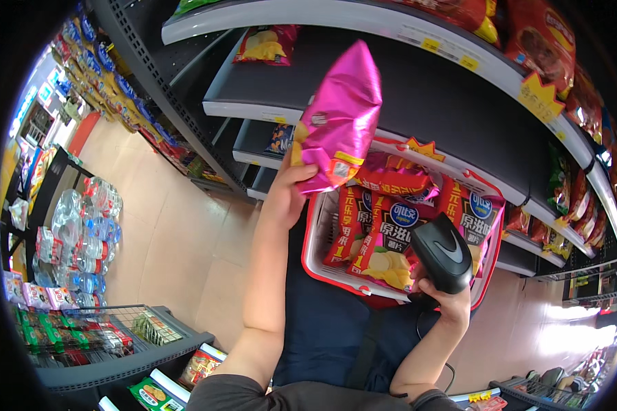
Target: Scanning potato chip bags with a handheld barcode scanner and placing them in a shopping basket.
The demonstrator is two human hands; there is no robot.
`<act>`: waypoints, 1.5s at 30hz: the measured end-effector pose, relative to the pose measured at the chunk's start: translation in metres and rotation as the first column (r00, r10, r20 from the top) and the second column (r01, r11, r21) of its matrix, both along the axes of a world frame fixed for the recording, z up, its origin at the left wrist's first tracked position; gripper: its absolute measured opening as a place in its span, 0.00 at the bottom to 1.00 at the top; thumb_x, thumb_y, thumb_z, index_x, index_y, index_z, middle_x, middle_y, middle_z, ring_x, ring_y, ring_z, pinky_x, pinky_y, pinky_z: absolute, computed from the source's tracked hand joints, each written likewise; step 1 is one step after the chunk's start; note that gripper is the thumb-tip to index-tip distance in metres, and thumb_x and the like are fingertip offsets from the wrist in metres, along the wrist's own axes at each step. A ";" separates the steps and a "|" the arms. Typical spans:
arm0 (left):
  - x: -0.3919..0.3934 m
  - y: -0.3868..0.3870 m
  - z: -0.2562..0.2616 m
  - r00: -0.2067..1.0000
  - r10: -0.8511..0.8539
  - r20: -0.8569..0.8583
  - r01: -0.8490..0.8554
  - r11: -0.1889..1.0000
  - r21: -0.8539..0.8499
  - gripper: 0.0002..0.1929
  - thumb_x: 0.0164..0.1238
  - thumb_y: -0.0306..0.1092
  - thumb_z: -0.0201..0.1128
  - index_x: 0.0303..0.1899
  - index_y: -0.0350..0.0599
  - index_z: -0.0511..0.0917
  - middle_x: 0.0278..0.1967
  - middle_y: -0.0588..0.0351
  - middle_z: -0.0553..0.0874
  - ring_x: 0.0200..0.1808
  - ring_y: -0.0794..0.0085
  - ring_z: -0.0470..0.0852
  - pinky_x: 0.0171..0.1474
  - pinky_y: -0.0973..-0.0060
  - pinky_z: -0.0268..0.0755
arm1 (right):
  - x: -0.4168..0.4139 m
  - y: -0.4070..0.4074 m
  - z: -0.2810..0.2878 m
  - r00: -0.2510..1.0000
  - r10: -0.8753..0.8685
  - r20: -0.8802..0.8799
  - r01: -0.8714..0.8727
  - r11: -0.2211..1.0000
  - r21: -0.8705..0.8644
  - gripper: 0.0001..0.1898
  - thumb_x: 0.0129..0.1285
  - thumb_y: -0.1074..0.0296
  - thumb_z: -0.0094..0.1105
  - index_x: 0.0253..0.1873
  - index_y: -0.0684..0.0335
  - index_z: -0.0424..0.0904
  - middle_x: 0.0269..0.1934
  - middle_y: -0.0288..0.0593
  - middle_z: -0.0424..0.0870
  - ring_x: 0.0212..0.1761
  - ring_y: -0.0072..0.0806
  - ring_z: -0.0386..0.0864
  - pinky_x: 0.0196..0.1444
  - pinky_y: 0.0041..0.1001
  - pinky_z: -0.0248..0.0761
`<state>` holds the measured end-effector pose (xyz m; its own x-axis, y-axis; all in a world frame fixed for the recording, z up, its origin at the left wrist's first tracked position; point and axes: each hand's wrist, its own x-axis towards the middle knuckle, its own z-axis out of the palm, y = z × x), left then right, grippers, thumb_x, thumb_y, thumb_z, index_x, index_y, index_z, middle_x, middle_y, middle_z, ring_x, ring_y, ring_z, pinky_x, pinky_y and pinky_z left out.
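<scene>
A shiny pink bag of potato chips [342, 120] is raised in my left hand [290, 192], gripped near its lower end. Its back faces me, with a printed code near the bottom corner. My right hand [447, 300] grips a black handheld barcode scanner [441, 254] whose head points up and to the left. Below both hands, a red-rimmed white plastic shopping basket [334, 280] rests against my lap. Inside it lie several pink and red potato chip bags [391, 241]. The scanner hides part of them.
A dark store shelf [432, 97] curves ahead, with one chip bag [266, 45] at its left end. Red snack bags [542, 43] fill the upper right shelf. Packs of bottled water [85, 241] stand on the left floor. A wire rack [118, 354] of snacks is behind, lower left.
</scene>
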<state>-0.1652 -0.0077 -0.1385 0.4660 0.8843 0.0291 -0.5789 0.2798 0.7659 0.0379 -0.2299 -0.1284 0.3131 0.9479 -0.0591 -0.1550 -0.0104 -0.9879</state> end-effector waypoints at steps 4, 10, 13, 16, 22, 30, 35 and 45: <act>0.006 -0.030 -0.001 0.864 -0.220 0.453 0.292 0.952 -0.095 0.38 0.54 0.50 0.53 0.66 0.45 0.56 0.65 0.45 0.63 0.66 0.47 0.61 0.66 0.42 0.49 | -0.005 -0.004 0.005 0.995 0.055 -0.082 -0.052 0.998 0.036 0.31 0.44 0.79 0.71 0.56 0.70 0.70 0.32 0.47 0.80 0.28 0.28 0.79 0.30 0.23 0.73; 0.026 -0.064 -0.010 0.787 -0.209 0.580 0.381 0.905 -0.190 0.43 0.53 0.63 0.51 0.67 0.48 0.54 0.67 0.46 0.59 0.68 0.44 0.56 0.66 0.40 0.46 | -0.018 -0.004 0.008 0.959 0.217 -0.182 -0.216 0.976 0.021 0.38 0.41 0.82 0.72 0.60 0.69 0.63 0.39 0.44 0.81 0.38 0.25 0.80 0.41 0.27 0.75; 0.028 -0.071 -0.015 0.757 -0.203 0.620 0.419 0.880 -0.223 0.42 0.55 0.65 0.51 0.67 0.50 0.54 0.67 0.47 0.61 0.68 0.45 0.55 0.67 0.38 0.41 | -0.024 -0.005 0.006 0.951 0.237 -0.200 -0.248 0.968 -0.032 0.39 0.41 0.81 0.73 0.60 0.68 0.63 0.45 0.44 0.79 0.42 0.25 0.79 0.45 0.27 0.74; 0.032 -0.073 -0.022 0.721 -0.118 0.682 0.380 0.891 -0.247 0.45 0.52 0.69 0.51 0.68 0.51 0.52 0.67 0.49 0.59 0.69 0.46 0.54 0.68 0.42 0.40 | -0.024 -0.001 -0.002 0.968 0.231 -0.095 -0.235 0.971 -0.044 0.39 0.40 0.78 0.75 0.60 0.67 0.65 0.49 0.43 0.77 0.48 0.24 0.76 0.50 0.27 0.70; 0.032 -0.072 -0.030 0.468 -0.205 0.859 0.505 0.861 -0.070 0.46 0.52 0.69 0.51 0.68 0.50 0.51 0.68 0.49 0.58 0.69 0.46 0.54 0.69 0.43 0.40 | -0.021 0.001 -0.004 0.979 0.172 -0.109 -0.188 0.969 -0.161 0.37 0.39 0.75 0.76 0.58 0.67 0.67 0.50 0.41 0.77 0.51 0.24 0.73 0.55 0.26 0.66; 0.028 -0.068 -0.036 0.801 -0.146 0.581 0.302 0.936 -0.182 0.43 0.52 0.61 0.54 0.68 0.50 0.53 0.67 0.49 0.59 0.68 0.49 0.56 0.69 0.46 0.42 | -0.018 -0.002 -0.004 0.990 0.087 -0.106 -0.092 0.995 -0.040 0.33 0.43 0.79 0.72 0.56 0.69 0.67 0.39 0.42 0.80 0.35 0.23 0.79 0.35 0.25 0.75; 0.002 -0.065 -0.048 0.933 -0.097 0.346 0.130 0.989 -0.072 0.40 0.49 0.48 0.62 0.66 0.48 0.58 0.64 0.49 0.64 0.65 0.55 0.63 0.69 0.56 0.50 | -0.011 0.001 0.003 0.972 0.026 -0.235 -0.002 0.995 0.101 0.29 0.48 0.79 0.65 0.57 0.70 0.68 0.31 0.47 0.78 0.25 0.28 0.77 0.29 0.23 0.72; 0.002 -0.081 -0.003 0.914 0.027 -0.405 0.085 0.963 0.255 0.52 0.39 0.29 0.73 0.67 0.43 0.47 0.60 0.50 0.64 0.63 0.65 0.65 0.64 0.69 0.57 | 0.017 -0.011 -0.003 0.982 -0.112 -0.150 0.133 0.982 0.136 0.29 0.48 0.73 0.67 0.57 0.70 0.69 0.30 0.46 0.78 0.24 0.28 0.76 0.28 0.24 0.71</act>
